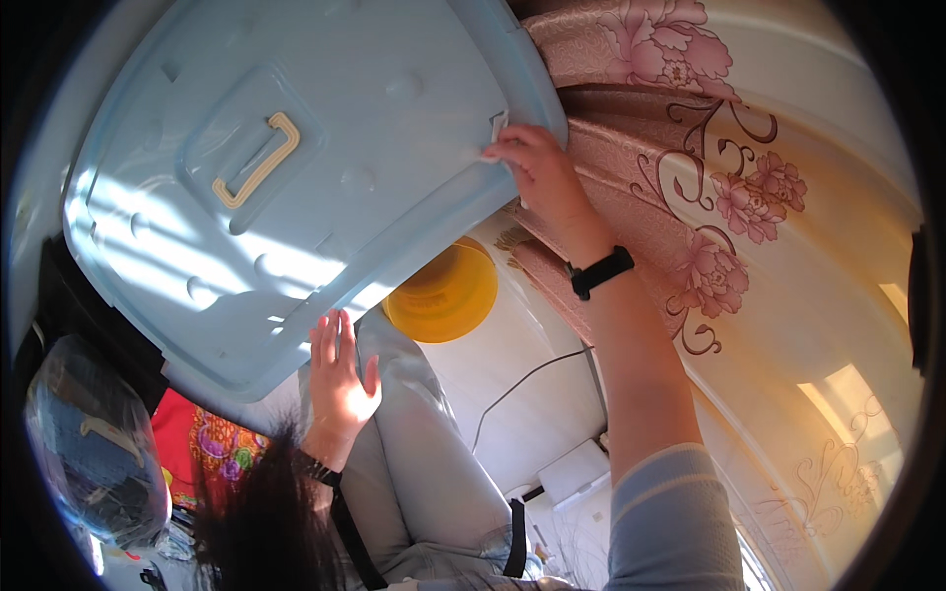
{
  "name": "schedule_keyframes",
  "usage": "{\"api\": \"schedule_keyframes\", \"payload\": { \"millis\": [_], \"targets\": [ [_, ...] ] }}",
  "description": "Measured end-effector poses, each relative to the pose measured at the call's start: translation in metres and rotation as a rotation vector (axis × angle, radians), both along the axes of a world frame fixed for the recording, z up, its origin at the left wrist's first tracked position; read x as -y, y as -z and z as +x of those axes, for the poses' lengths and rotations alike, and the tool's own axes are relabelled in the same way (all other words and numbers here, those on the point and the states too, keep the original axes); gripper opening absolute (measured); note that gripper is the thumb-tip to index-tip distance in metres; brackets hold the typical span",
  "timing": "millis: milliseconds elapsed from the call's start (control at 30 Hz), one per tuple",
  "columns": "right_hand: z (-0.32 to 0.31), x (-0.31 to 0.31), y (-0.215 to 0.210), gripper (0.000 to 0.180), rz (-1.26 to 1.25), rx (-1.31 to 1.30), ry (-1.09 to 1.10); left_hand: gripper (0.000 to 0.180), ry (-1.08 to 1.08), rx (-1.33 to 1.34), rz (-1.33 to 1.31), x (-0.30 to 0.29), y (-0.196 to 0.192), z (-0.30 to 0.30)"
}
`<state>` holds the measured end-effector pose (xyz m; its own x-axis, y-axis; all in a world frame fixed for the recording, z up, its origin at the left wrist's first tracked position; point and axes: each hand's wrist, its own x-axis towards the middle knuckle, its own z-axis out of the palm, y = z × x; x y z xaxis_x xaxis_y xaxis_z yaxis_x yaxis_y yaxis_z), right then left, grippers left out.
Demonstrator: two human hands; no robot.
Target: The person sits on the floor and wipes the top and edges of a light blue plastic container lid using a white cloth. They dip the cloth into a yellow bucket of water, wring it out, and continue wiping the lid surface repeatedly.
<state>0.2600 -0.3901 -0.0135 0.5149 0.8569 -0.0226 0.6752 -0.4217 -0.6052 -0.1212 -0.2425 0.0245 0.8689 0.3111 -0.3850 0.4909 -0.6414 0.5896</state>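
- The right hand (532, 163) is up at the far corner of a large pale-blue plastic storage-box lid (296, 187), its fingers pinched on the lid's rim where a small white clip sits.
- A black wristband (601, 272) circles that wrist, and the forearm runs down into a light grey-blue ribbed sleeve (670, 522).
- The left hand (340, 379) is lower, fingers spread and flat against the lid's near edge from below; it presses on the lid rather than closing round it.
- The two hands are well apart, one at each end of the lid's long side, and between them they carry it tilted overhead.
- The lid fills the upper left of the view; a cream-coloured recessed handle (258, 160) sits in a sunken panel near its middle, and bars of sunlight fall across its lower part.
- Just beyond the lid's lower edge, between the two arms, a round yellow dish-like thing (443, 294) shows; I cannot tell what it is.
- Behind the right hand hangs a pink curtain (709, 187) with a flower pattern, its lower part lit warm by the sun.
- Pale grey-blue cloth (424, 473) lies under the left hand, with dark hair (261, 522) at the lower edge.
- At the lower left there is red patterned fabric (202, 438) and a clear plastic bag (94, 453) holding something blue.
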Motion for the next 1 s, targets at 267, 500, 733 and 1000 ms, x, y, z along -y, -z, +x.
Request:
{"api": "schedule_keyframes", "payload": {
  "millis": [267, 500, 733, 1000],
  "targets": [
    [-0.01, -0.006, 0.012, 0.018, 0.061, -0.126, 0.708, 0.083, 0.062, -0.025, 0.019, -0.002, 0.0, -0.001],
    [-0.016, -0.03, 0.026, 0.018, 0.085, 0.106, 0.499, 0.084, 0.071, -0.02, 0.036, 0.0, -0.001, 0.0],
    [-0.022, -0.029, 0.0, 0.015, -0.045, -0.161, 0.514, 0.085, 0.032, -0.033, 0.021, 0.001, -0.002, 0.001],
    [-0.104, -0.07, -0.019, 0.018, 0.107, -0.245, 0.575, 0.083, -0.009, -0.003, -0.01, -0.002, -0.001, -0.001]
  ]
}}
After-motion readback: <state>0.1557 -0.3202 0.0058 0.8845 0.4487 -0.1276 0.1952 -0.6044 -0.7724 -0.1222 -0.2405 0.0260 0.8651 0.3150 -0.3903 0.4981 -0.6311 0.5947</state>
